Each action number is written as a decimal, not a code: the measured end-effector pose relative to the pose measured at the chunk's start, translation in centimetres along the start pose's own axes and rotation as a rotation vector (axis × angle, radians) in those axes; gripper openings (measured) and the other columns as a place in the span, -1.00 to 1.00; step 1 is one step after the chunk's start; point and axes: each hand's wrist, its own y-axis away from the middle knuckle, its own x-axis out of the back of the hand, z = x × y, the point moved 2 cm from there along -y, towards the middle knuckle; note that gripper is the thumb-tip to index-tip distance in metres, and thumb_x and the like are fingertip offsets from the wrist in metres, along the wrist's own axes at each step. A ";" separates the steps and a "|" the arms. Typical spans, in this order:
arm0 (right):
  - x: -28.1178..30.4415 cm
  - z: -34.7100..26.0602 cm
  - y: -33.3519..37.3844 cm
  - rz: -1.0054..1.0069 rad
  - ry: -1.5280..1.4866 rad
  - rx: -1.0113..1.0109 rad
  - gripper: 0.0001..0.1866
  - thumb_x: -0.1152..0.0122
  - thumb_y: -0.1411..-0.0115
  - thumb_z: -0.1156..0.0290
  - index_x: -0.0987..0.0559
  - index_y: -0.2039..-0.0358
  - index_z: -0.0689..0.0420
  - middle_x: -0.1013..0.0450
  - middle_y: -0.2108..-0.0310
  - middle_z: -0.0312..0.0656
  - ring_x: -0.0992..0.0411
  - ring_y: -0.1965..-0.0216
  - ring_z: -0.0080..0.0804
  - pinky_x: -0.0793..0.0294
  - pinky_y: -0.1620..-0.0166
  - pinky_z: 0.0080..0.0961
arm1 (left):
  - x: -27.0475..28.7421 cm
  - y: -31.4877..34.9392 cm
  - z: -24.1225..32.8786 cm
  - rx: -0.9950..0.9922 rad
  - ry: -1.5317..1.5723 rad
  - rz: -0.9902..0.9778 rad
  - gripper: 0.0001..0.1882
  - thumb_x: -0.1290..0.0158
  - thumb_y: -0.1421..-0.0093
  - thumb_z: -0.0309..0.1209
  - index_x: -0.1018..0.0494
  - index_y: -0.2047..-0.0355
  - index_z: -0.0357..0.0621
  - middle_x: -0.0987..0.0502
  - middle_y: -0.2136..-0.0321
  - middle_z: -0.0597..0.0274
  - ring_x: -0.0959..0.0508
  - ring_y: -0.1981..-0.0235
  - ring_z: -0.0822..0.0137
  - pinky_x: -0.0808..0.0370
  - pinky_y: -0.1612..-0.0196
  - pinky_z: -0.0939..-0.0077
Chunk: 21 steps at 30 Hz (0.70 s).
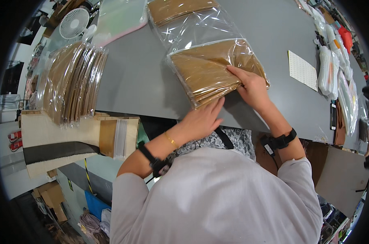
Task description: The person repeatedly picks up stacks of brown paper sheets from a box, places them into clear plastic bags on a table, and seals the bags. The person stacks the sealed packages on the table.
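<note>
A clear plastic bag [204,25] with a pile of folded brown sheets [204,67] inside lies on the grey table in front of me. My right hand [252,88] grips the pile near its right front corner, one finger stretched over the top; the rest of its fingers are partly hidden. At the near edge of the pile, my left hand [202,118] has its fingers stretched out and touches the front with its fingertips. More brown sheets [180,10] in clear plastic lie just beyond the bag.
A row of bagged brown packets [72,83] stands at the left table edge. Behind it are a white fan [74,23] and a translucent sheet [121,18]. On the right lie a dotted paper sheet [302,70], white plastic bundles [326,71] and a phone [333,116].
</note>
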 end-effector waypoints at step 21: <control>-4.7 -0.2 -3.5 -0.042 0.404 0.344 -0.46 -0.08 -0.20 0.40 -0.46 -0.23 0.16 -0.39 -0.22 0.14 -0.37 -0.27 0.11 -0.29 -0.36 -0.01 | -0.4 0.1 -2.1 0.158 0.066 -0.066 -0.22 -0.19 -0.22 -0.02 -0.31 -0.29 -0.29 -0.26 -0.34 -0.13 -0.19 -0.41 -0.03 -0.04 -0.43 -0.07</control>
